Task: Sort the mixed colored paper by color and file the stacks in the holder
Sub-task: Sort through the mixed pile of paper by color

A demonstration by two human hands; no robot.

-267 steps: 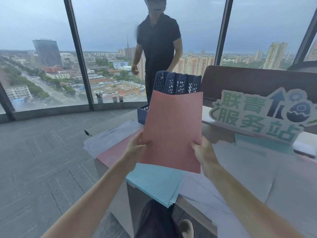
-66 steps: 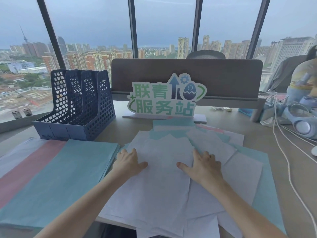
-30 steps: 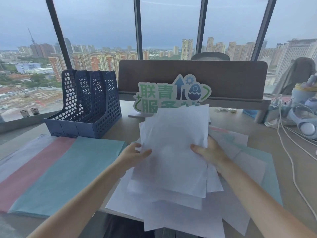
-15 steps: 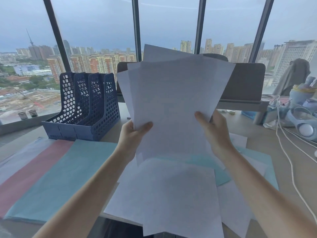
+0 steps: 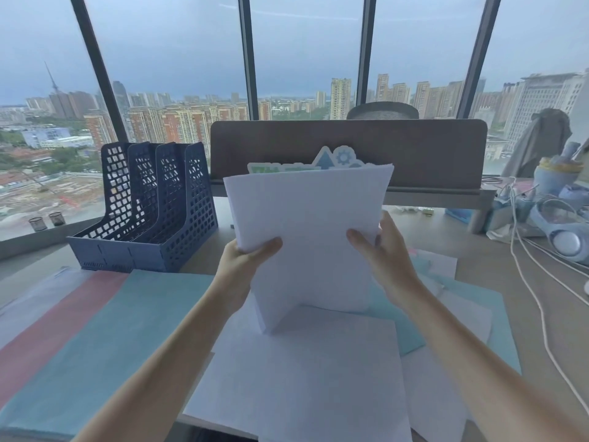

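While both hands grip it by the side edges, a stack of white paper (image 5: 306, 237) stands upright w/ its bottom edge resting on loose white sheets (image 5: 299, 371) spread on the desk (image 5: 484, 269). Left hand (image 5: 245, 260) has its thumb across the front of the stack near the left edge, fingers hidden behind; right hand (image 5: 382, 250) likewise pinches the right edge, thumb in front. Teal sheets (image 5: 497, 317) show from under the white ones at right. At left, sorted piles lie side by side on the desk: a teal pile (image 5: 105, 342), a pink pile (image 5: 54, 327) and a pale pile (image 5: 38, 298) at the far left edge. Behind them sits a dark blue file holder (image 5: 153, 208) w/ perforated dividers, its slots holding no paper. A green-and-blue sign (image 5: 325, 161) peeks over the stack's top, in front of a brown divider panel (image 5: 424, 154). Headphones (image 5: 564, 237) and white cables (image 5: 535, 298) lie at right; city skyline beyond the windows (image 5: 306, 59).
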